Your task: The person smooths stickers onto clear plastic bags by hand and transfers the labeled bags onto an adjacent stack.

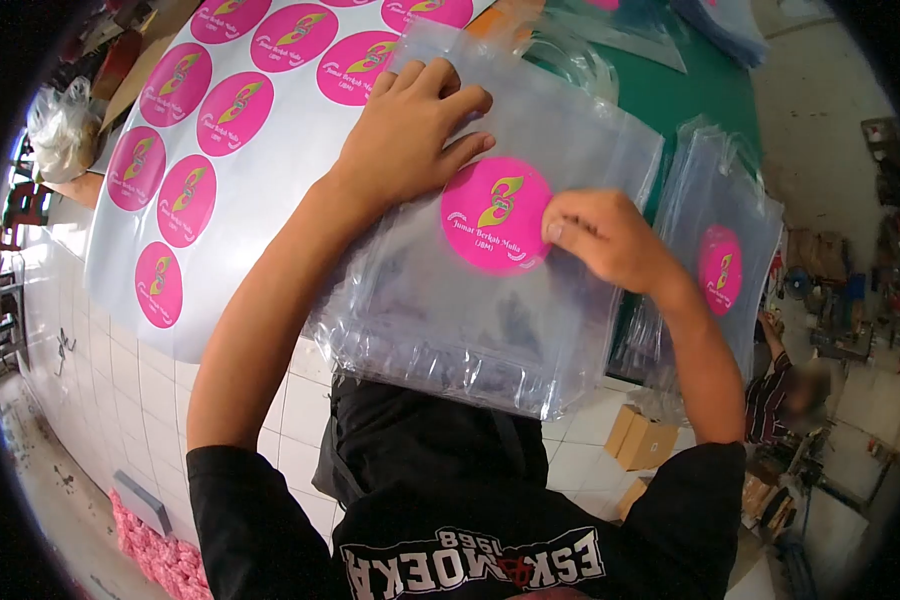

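Observation:
A round pink sticker [490, 235] with a yellow-green leaf emblem and white lettering lies on the top clear plastic bag [450, 320] of a stack. My right hand [605, 235] is closed, its fingertips pinching the sticker's right edge. Fingers apart, my left hand [425, 130] rests on the bag's upper left part, its thumb just above the sticker. Beneath my left forearm spreads a white sticker sheet [255, 190] with several of the same pink circles. Clear loop handles [570, 60] show at the bag's far end.
On the right, a pile of clear bags [685, 215] carries a pink sticker [720, 270] on top. More plastic lies on the green table surface [725, 95]. Cardboard boxes [640, 440] stand on the tiled floor, and another person [785, 395] is low at the right.

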Available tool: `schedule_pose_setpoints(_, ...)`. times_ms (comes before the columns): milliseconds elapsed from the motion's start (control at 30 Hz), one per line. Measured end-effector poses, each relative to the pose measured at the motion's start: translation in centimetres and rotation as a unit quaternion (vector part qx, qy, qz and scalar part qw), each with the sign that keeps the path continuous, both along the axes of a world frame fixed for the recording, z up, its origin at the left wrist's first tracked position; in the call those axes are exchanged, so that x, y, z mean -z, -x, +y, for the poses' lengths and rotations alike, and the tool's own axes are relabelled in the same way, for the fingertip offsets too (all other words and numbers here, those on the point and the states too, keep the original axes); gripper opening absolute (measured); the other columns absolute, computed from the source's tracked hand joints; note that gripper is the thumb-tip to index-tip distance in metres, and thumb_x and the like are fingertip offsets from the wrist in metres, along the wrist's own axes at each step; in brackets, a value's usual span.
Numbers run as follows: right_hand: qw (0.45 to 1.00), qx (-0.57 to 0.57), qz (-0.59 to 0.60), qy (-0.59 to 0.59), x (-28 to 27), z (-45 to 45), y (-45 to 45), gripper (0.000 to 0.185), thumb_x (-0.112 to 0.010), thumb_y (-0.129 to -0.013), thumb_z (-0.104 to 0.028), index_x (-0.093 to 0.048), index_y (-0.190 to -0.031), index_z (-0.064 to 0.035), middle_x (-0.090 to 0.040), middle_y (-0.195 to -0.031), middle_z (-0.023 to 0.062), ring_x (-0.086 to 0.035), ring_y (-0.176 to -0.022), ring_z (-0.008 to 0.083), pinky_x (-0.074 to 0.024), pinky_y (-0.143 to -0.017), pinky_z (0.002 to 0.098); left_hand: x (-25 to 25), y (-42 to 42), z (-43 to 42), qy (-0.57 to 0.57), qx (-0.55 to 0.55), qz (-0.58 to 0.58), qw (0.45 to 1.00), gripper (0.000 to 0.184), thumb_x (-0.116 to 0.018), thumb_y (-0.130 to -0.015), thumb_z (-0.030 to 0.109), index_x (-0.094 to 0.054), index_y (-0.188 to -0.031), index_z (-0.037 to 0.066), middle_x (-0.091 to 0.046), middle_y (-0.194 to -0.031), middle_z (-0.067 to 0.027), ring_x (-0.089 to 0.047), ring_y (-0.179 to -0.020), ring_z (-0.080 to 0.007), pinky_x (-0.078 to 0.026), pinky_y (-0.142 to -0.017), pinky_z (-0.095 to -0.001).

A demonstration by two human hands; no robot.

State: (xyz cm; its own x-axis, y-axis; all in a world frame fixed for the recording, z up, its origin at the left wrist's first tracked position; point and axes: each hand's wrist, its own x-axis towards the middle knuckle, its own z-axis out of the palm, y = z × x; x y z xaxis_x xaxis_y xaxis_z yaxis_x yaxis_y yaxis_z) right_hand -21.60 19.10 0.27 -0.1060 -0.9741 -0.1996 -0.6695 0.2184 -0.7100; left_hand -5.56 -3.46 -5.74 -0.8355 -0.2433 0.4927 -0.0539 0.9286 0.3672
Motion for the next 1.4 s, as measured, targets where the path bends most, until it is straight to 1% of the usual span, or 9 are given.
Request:
schedule_pose_setpoints(200,0.972,0.187,-0.126,0.069,2.1,-0.5,1.2,0.023,-0.062,-0.104,-0.020,-0.071,-0.097,-0.0002,-0.062,-0.070,0.0012,-0.057,-0.065,0.0074,-0.0463,-0.059,0.0303,-0.9,-0.5,-0.3,-0.011,0.023,-0.008,1.000,0.027,-0.075,-0.094,0.034,-0.070,-0.111,0.013,-0.060,-0.109,-0.0113,-0.059,-0.109,-0.0338,-0.045,-0.098,-0.0484)
schedule_pose_setpoints(400,0.953,0.204,-0.224,0.005,1.9,-0.5,0.9,0.023,-0.061,-0.106,-0.021,-0.071,-0.096,-0.0034,-0.057,-0.066,-0.0041,-0.048,-0.051,0.0045,-0.0382,-0.046,0.0267,-3.4,-2.4,3.7,-0.091,0.170,-0.043,0.980,0.013,-0.073,-0.089,0.010,-0.071,-0.099,0.003,-0.063,-0.094,-0.0132,-0.063,-0.091,-0.0356,-0.048,-0.079,-0.0444)
schedule_pose_setpoints(700,0.961,0.179,-0.208,0.022,1.7,-0.6,0.8,0.025,-0.062,-0.105,-0.022,-0.071,-0.095,-0.0012,-0.058,-0.062,-0.0002,-0.052,-0.049,0.0071,-0.0425,-0.045,0.0297,-3.1,-2.7,6.9,-0.126,0.186,-0.156,0.962,0.007,-0.072,-0.092,0.012,-0.073,-0.097,0.006,-0.063,-0.094,-0.0101,-0.062,-0.093,-0.0327,-0.044,-0.084,-0.0417)
schedule_pose_setpoints(900,0.962,0.172,-0.211,0.017,1.7,-0.6,0.7,0.024,-0.059,-0.109,-0.023,-0.069,-0.101,-0.0032,-0.053,-0.066,-0.0044,-0.048,-0.050,0.0047,-0.0414,-0.046,0.0244,-2.9,-2.3,7.0,-0.164,0.160,-0.126,0.965,0.030,-0.073,-0.095,0.013,-0.071,-0.124,0.006,-0.065,-0.100,-0.0087,-0.065,-0.091,-0.0289,-0.049,-0.084,-0.0412)
schedule_pose_setpoints(967,0.961,0.171,-0.217,0.012,1.4,-0.7,0.8,0.022,-0.060,-0.108,-0.022,-0.070,-0.102,-0.0028,-0.054,-0.067,-0.0041,-0.050,-0.052,0.0046,-0.0425,-0.047,0.0244,-3.5,-2.1,6.6,-0.417,0.108,-0.134,0.893,0.037,-0.072,-0.096,0.009,-0.067,-0.133,0.004,-0.066,-0.104,-0.0101,-0.068,-0.091,-0.0238,-0.053,-0.082,-0.0363)
schedule_pose_setpoints(1000,0.960,0.170,-0.223,0.004,1.3,-0.7,0.8,0.021,-0.061,-0.108,-0.021,-0.070,-0.103,-0.0024,-0.056,-0.069,-0.0038,-0.051,-0.054,0.0046,-0.0436,-0.049,0.0243,-3.7,-2.0,6.3,-0.416,0.109,-0.132,0.893,0.037,-0.072,-0.096,0.009,-0.067,-0.133,0.004,-0.066,-0.104,-0.0101,-0.068,-0.091,-0.0238,-0.053,-0.082,-0.0363)
schedule_pose_setpoints(1133,0.957,0.172,-0.233,0.015,0.7,-0.2,0.1,0.017,-0.063,-0.107,-0.017,-0.071,-0.106,-0.0022,-0.058,-0.072,-0.0035,-0.054,-0.060,0.0043,-0.0452,-0.051,0.0236,-3.9,-1.6,3.8,-0.275,0.134,-0.103,0.946,0.034,-0.072,-0.097,0.012,-0.069,-0.131,0.006,-0.067,-0.118,-0.0129,-0.068,-0.101,-0.0246,-0.054,-0.088,-0.0357)
schedule_pose_setpoints(1200,0.962,0.174,-0.203,0.047,0.6,0.2,-0.2,0.013,-0.069,-0.102,-0.011,-0.074,-0.104,0.0015,-0.071,-0.079,0.0032,-0.062,-0.067,0.0077,-0.0514,-0.061,0.0269,-3.7,-1.1,3.0,0.005,0.098,-0.058,0.994,0.033,-0.074,-0.097,0.021,-0.072,-0.129,0.013,-0.063,-0.131,-0.0131,-0.063,-0.117,-0.0304,-0.050,-0.099,-0.0429)
schedule_pose_setpoints(1400,0.970,0.213,-0.095,0.068,1.2,1.2,-1.7,0.011,-0.071,-0.099,-0.008,-0.073,-0.103,0.0025,-0.074,-0.084,0.0090,-0.067,-0.072,0.0122,-0.0524,-0.066,0.0291,-2.2,-1.7,3.2,0.043,0.035,-0.064,0.996,0.033,-0.073,-0.098,0.033,-0.074,-0.129,0.021,-0.060,-0.138,-0.0117,-0.058,-0.124,-0.0322,-0.042,-0.106,-0.0473)
